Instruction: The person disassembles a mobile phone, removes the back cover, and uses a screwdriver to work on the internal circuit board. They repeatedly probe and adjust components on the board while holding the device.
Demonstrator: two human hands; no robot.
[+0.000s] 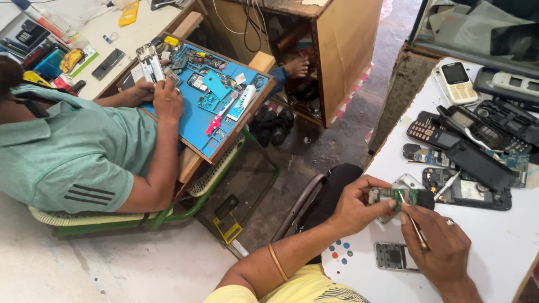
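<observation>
We note a stained concrete floor [140, 264], a white worktable [505, 241] at right, a wooden cabinet [342, 50] beyond, and a green-framed chair [185, 210] at left under daylight.

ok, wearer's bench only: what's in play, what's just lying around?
In play: left hand holding green circuit board; right hand holding thin tool to it.

Lying about: white keypad phone, black back cover, phone frame, opened phones.

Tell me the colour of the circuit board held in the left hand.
Green, seen in the head view: the circuit board in the left hand.
</observation>
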